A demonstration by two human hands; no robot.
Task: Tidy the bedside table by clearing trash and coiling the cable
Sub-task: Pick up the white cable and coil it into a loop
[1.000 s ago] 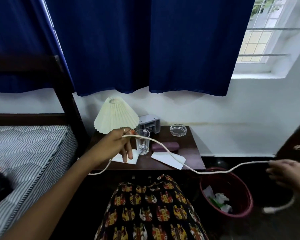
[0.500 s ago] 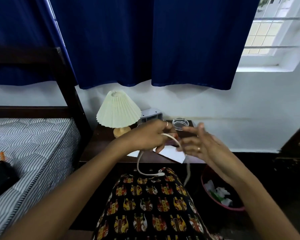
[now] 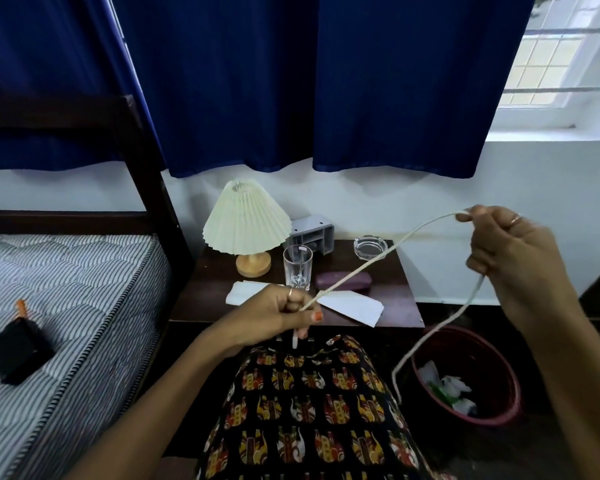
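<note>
The left hand (image 3: pixel 278 317) sits at about 6 o'clock from the table (image 3: pixel 392 299), its fingers (image 3: pixel 293 299) curled tight round one end of the white cable (image 3: pixel 368 268), with the plug tip poking out below the fist. From there the cable runs taut toward 2 o'clock, crossing over the table's right half, up to the right hand (image 3: pixel 513 251). That hand is raised beyond the table's right edge, its fingers pinching the cable at the top of a bend — the rest of the cable drops from under the palm toward 7 o'clock and hangs just beside the red bin (image 3: pixel 499 372), which holds crumpled white trash.

On the table, a pleated lamp (image 3: pixel 246 223) stands at the back left, a grey plastic holder (image 3: pixel 312 233) just at its 3 o'clock, and a glass ashtray (image 3: pixel 369 247) at the back right. A clear drinking glass (image 3: pixel 297 266) stands near the middle, a purple case (image 3: pixel 343 281) at its 3 o'clock. Two white papers lie at the front — one (image 3: pixel 243 292) at the left, one (image 3: pixel 354 306) overhanging the front edge.

A black box (image 3: pixel 16 351) lies on the striped mattress (image 3: pixel 84 306) at 9 o'clock.
</note>
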